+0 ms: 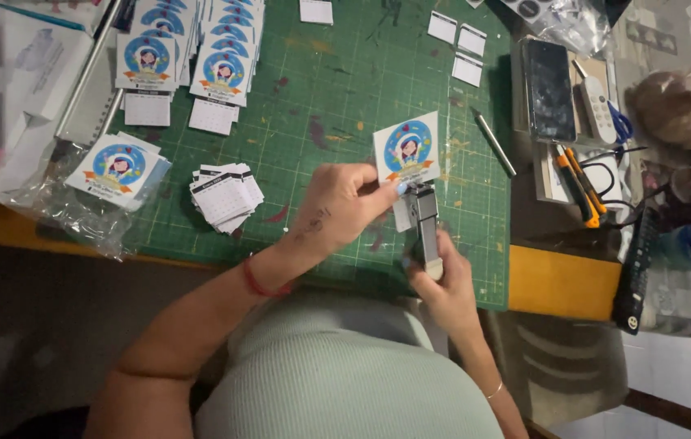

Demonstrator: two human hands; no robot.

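Observation:
My left hand (pixel 344 205) pinches a small white card with a round blue cartoon picture (pixel 407 149) by its lower edge, holding it above the green cutting mat (pixel 329 89). A small white pad sits under the card at the stapler's mouth. My right hand (pixel 441 280) grips a grey stapler (pixel 424 228) from below, its jaws closed over the card's bottom edge. Both hands meet near the mat's front edge, just ahead of my body.
Rows of finished picture cards (pixel 191 57) lie at the mat's far left, a stack of small calendar pads (pixel 225 195) and a bagged card pile (pixel 117 167) nearer. White pads (pixel 457 45), a craft knife (pixel 493 142), phone (pixel 549 89), orange cutters (pixel 577 183) lie right.

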